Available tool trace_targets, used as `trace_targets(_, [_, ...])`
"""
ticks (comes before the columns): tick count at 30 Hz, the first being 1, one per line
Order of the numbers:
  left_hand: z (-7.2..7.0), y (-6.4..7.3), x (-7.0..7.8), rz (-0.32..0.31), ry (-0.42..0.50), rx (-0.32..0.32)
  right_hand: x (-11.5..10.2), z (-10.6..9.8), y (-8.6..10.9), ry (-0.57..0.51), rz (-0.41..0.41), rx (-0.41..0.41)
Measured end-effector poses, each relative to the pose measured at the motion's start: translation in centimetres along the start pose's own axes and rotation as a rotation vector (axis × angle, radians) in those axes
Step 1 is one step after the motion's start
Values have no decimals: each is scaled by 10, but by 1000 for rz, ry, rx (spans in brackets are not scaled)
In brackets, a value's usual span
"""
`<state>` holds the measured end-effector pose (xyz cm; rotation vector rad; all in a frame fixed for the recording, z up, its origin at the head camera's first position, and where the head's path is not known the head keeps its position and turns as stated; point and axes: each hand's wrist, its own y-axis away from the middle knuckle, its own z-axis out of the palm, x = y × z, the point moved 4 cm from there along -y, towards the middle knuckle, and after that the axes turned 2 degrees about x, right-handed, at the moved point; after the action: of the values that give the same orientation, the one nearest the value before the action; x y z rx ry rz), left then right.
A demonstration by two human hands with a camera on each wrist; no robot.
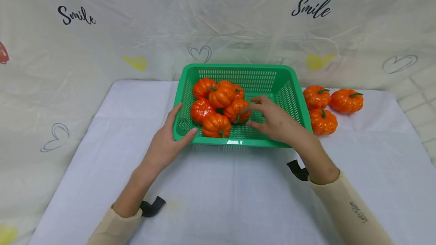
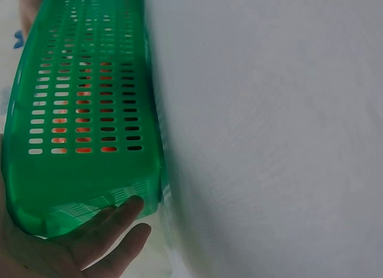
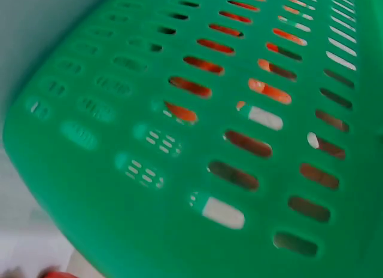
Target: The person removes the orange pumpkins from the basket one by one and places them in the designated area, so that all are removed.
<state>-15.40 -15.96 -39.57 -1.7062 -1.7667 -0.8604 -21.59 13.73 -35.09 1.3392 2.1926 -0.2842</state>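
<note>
A green plastic basket (image 1: 235, 67) holds several orange toy pumpkins (image 1: 216, 125), bunched in its left half. My left hand (image 1: 165, 143) grips the basket's front left corner, thumb over the rim. In the left wrist view, the left hand's fingers (image 2: 119, 230) lie along the outside of the basket wall (image 2: 78, 176). Inside the basket, my right hand (image 1: 274, 122) has its fingers spread and loosely bent at the right side of one pumpkin (image 1: 235, 109). The perforated basket wall (image 3: 149, 224) fills most of the right wrist view and hides that hand.
Three more pumpkins, one of them the front pumpkin (image 1: 323, 122), sit just right of the basket. A white cloth (image 1: 218, 192) covers the table. Behind it hangs a pale sheet (image 1: 218, 18) with hearts and "Smile" lettering.
</note>
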Motion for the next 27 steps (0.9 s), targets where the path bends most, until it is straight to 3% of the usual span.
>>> trace_targets(13, [-1, 1, 0, -5, 7, -6, 1, 11, -7, -25, 26, -42])
trace_targets(27, [2, 1, -2, 6, 1, 1, 6, 15, -12, -38, -43, 4])
